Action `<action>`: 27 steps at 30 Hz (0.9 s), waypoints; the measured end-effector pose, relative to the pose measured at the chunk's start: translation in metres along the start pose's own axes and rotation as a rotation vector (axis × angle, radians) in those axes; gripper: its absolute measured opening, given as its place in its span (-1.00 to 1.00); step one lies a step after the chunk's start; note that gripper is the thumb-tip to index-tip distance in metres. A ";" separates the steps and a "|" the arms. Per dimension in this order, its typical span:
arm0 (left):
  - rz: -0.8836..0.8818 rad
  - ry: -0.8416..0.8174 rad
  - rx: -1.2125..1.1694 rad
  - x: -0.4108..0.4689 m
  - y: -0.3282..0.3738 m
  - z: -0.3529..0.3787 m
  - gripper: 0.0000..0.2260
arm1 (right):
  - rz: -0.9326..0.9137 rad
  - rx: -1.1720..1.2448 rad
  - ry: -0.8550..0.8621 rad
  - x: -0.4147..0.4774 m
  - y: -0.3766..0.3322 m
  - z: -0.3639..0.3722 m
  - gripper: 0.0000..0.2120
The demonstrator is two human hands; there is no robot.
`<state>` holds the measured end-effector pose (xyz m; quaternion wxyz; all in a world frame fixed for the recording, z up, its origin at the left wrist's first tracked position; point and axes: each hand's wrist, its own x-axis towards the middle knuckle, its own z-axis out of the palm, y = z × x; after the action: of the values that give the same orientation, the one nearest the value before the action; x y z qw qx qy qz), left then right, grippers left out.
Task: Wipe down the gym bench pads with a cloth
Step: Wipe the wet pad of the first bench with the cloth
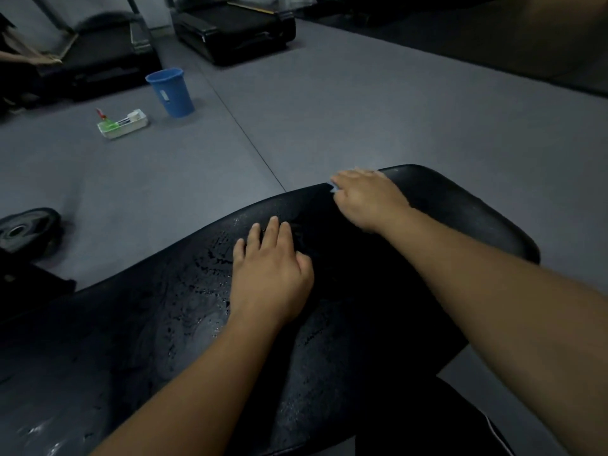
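A black padded gym bench (460, 218) runs from the lower left to the right, its surface wet with droplets and streaks. My left hand (269, 268) rests flat on the middle of the pad with fingers spread. My right hand (368, 199) lies on the pad's far edge, covering a light blue cloth (335, 188) of which only a small corner shows under the fingers.
A blue bucket (171, 92) and a white tray (121, 125) with cleaning items stand on the grey floor beyond the bench. A weight plate (23, 230) lies at the left. Two treadmills (237, 28) stand at the back. Another person's hand (36, 57) shows at the far left.
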<state>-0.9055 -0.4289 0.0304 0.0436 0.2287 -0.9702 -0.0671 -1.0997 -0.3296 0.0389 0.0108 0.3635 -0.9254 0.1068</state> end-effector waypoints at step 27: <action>0.052 -0.138 0.114 -0.013 -0.038 -0.016 -0.43 | -0.366 0.134 -0.116 -0.172 -0.062 -0.010 -0.25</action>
<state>-0.8751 -0.4585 0.0393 -0.0349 0.2001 -0.9788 -0.0261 -0.9316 -0.2564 0.0435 -0.0476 0.5310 -0.8338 0.1432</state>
